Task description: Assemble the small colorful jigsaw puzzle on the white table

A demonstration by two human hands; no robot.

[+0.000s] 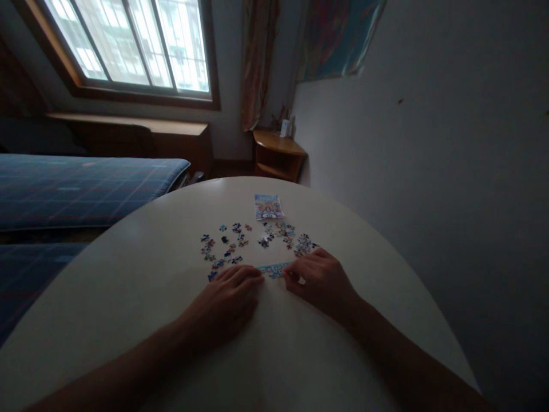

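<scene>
Left hand [225,300] lying flat, holding nothing, fingertips bracing joined strip [273,269] at middle of table [128,286]. Right hand [319,280] pinching narrow at strip's right end; cannot tell whether holding piece. Probably best: keeping strip pinned, pressing gently. Loose pieces [227,243] lying toward far edge.

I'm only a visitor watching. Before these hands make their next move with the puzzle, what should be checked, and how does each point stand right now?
1. Both hands at the joined strip: the left hand is at its left end and the right hand at its right end. Ok.
2. Strip lying flat on the table: ok.
3. Loose pieces spread out beyond the strip, well away from the table's edge: ok.
4. Picture card face up behind the pieces: ok.
5. A piece pinched in the right hand: the hand is curled over, cannot tell.
6. Light: the room is dim and the piece colours are hard to read. Not ok.
</scene>
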